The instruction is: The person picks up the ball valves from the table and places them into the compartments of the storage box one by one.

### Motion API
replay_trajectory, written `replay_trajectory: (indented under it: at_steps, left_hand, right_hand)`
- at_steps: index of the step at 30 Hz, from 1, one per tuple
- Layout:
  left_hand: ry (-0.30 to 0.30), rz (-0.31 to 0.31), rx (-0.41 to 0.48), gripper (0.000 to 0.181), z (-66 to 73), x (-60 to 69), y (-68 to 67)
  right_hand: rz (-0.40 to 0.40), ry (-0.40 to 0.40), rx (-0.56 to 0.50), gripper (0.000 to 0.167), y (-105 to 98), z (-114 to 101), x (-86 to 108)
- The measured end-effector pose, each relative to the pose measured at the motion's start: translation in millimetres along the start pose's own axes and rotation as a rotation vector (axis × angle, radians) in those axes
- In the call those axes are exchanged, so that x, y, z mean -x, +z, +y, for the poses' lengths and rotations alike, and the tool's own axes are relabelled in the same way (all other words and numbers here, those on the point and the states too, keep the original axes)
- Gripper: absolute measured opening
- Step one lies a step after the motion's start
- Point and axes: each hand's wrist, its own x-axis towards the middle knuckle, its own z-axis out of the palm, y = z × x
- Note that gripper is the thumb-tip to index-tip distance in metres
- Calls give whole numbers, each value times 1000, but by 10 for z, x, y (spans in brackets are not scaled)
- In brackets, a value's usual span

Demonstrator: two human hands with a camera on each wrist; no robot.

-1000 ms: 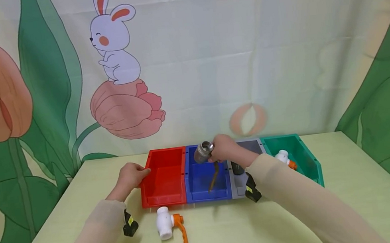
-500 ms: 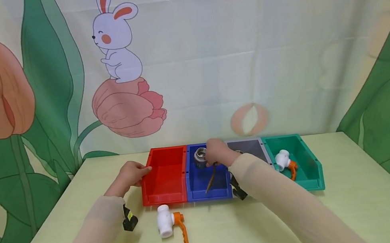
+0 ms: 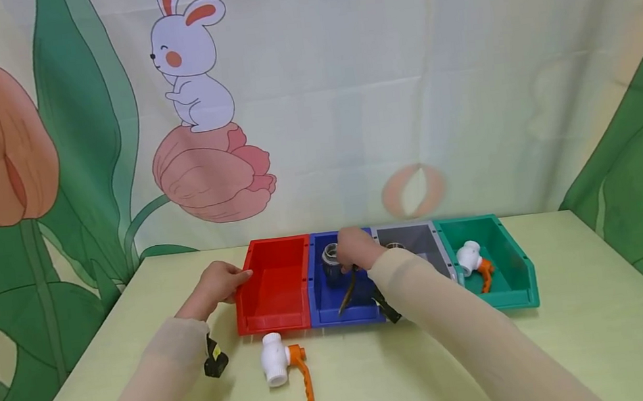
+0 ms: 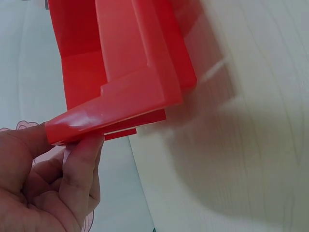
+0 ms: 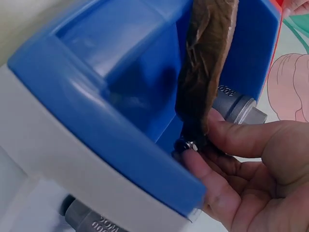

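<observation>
Forward over the tabletop (image 3: 595, 301) I reach, pinching on both sides.
From my head, my left sleeve (image 3: 160, 378) runs forward to my left hand (image 3: 219, 282) at the outer side of the red bin (image 3: 278, 288); my right sleeve (image 3: 460, 323) slants inward across the gray bin (image 3: 417, 236) to my right hand (image 3: 357, 248), beside the metal valve (image 3: 331, 265) inside the blue bin (image 3: 343, 316). At my left wrist, thumb and fingers pinch the red edge. At my right wrist, they pinch the valve's brown handle (image 5: 207, 58) near its base.

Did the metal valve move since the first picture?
Yes, down. Against the blue bin, the metal valve sits lower: a second ago it was held up over it; now the right hand has it down inside.
</observation>
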Motion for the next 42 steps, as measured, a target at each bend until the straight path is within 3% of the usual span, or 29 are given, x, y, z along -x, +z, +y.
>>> replay_trajectory:
  at_steps: [3,8,18,21,27,29,33,36,38,42]
  left_hand:
    - [-1,-3,-9,45,-14,9,-14]
    - [1,1,-15,46,0,38,-30]
    - [0,-6,-4,45,41,48,-21]
    - [2,-9,-3,46,39,45,-13]
    - [-3,-13,5,45,19,42,13]
    - [-6,-11,8,45,12,35,19]
    - [-6,-10,10,45,1,14,26]
    - [-8,-9,14,45,-9,-1,32]
    - [-12,-10,13,45,-14,-3,35]
    - [-21,-7,14,45,-12,3,39]
  right_hand:
    - [3,7,-30,34,38,-12,-50]
    - [12,38,-41,10,95,-31,-158]
    - [2,34,58,15,184,8,-291]
    - [-6,45,42,14,244,51,-424]
    - [3,-16,209,21,470,212,-907]
    - [-30,-32,230,23,491,231,-1010]
    - [-94,-14,235,26,322,108,-723]
    - [-100,-3,251,27,292,79,-658]
    - [-101,5,277,26,412,140,-906]
    - [-87,19,342,29,769,313,-1579]
